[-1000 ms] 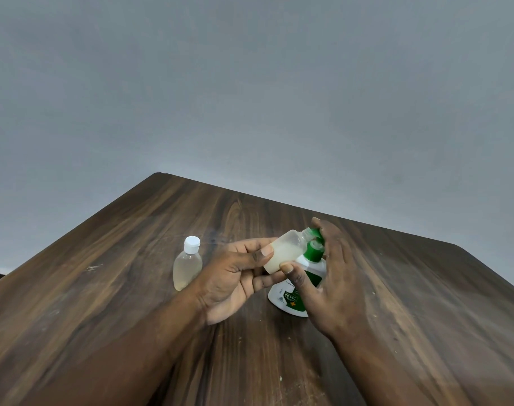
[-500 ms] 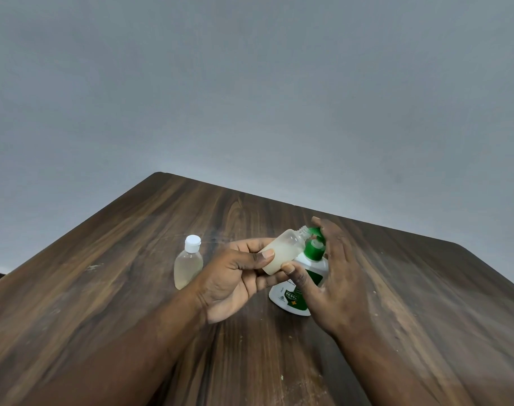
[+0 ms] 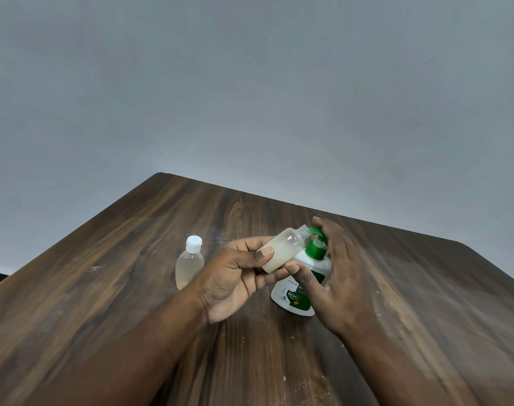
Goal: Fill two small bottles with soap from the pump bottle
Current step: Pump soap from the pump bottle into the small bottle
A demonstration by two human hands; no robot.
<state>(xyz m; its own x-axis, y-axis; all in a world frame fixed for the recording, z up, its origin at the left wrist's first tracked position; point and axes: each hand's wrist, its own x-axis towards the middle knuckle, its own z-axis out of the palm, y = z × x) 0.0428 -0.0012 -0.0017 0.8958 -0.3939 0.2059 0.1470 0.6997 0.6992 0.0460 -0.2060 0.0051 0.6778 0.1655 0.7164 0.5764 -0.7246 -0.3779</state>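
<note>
Near the middle of the wooden table (image 3: 132,288), well in from every edge, the white pump bottle (image 3: 301,291) with its green pump head (image 3: 316,244) stands upright, and the right hand (image 3: 334,276) curls around it, fingers over the pump and thumb against the body. The left hand (image 3: 235,273) pinches the uncapped small bottle (image 3: 283,249), tilted with its open neck at the spout and pale soap filling only part of it. Just left, the capped small bottle (image 3: 190,263) stands apart, seemingly filled, so roughly half the job looks done, with topping up and capping left.
</note>
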